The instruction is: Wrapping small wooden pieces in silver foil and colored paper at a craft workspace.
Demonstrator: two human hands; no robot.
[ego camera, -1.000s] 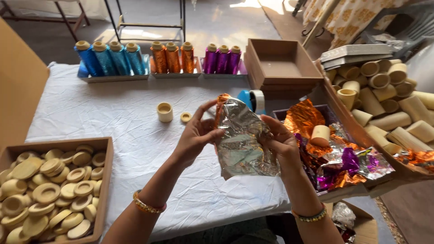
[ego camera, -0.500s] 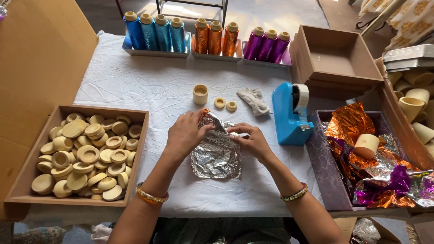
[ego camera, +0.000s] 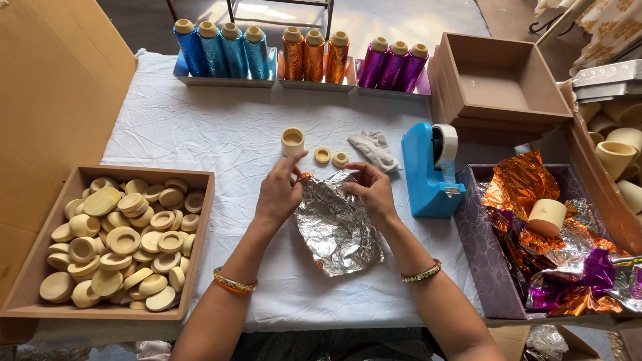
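foil sheet: crumpled silver foil sheet (ego camera: 338, 227) is lying flat on the white tablecloth (ego camera: 200, 134), centre front — long axis running away from the person, top end under the fingers, near end free.
left hand: left hand (ego camera: 279, 192) is pressing on the foil's top-left corner, fingers curled narrow, pinching the edge.
right hand: right hand (ego camera: 372, 190) is gripping the top-right edge, fingers bent, thumb tucked on the foil.
nearer hand: both are sitting on the far end, about equal — foil is trailing down between the wrists.
nearby: small cream cup (ego camera: 292, 141) and two cream rings (ego camera: 331, 157) are sitting just beyond the fingertips; blue tape dispenser (ego camera: 431, 170) is standing right of the right hand; wooden tray of cream discs (ego camera: 27, 281) at left.
hidden: something orange is peeking out at the foil's top edge under the left fingers — cannot tell what. Box of coloured foils (ego camera: 481, 247) is getting cut off at right.
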